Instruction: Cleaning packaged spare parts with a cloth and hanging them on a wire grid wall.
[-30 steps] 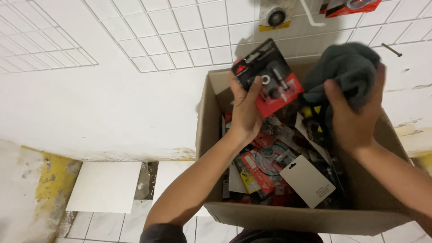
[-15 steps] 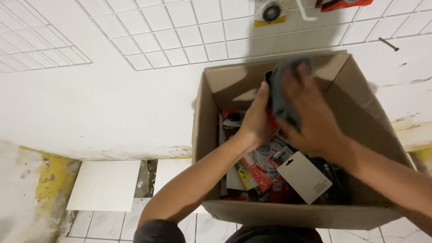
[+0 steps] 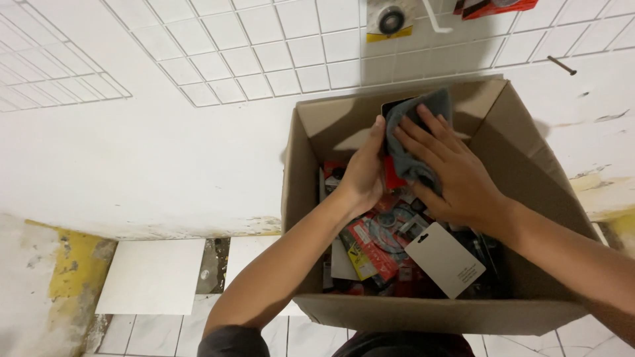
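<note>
1. A red and black blister pack point(image 3: 395, 177) is held upright over the open cardboard box point(image 3: 509, 158), between the two hands; a grey cloth point(image 3: 415, 142) covers most of its face, so only a dark top corner and a red strip at its lower left edge show, and what it contains cannot be made out.
2. The left hand point(image 3: 364, 173) grips the pack by its left edge, thumb up along the side and palm curled behind it; its fingers are hidden behind the pack.
3. The right hand point(image 3: 456, 175) lies flat on the cloth with fingers spread, pressing the soft, crumpled fabric against the pack's front.
4. Beneath both hands the box is filled with a jumble of more red and black carded packs point(image 3: 380, 241), overlapping so closely that single items are hard to tell apart.
5. Just below the right wrist a blank white card point(image 3: 444, 259) with a hanging slot lies tilted on top of the pile.
6. The right forearm crosses the box's right side and hides part of its contents; both arms are cut off at the lower edge of the view.
7. Beyond the hands, past the box's far flap, a white wire grid panel point(image 3: 264, 53) lies against a white surface, with a round packaged item point(image 3: 390, 18) and a red pack point(image 3: 496, 6) cut off at the top edge.
8. To the left of the left forearm, a loose white tile point(image 3: 152, 274) lies on rough, stained floor.
</note>
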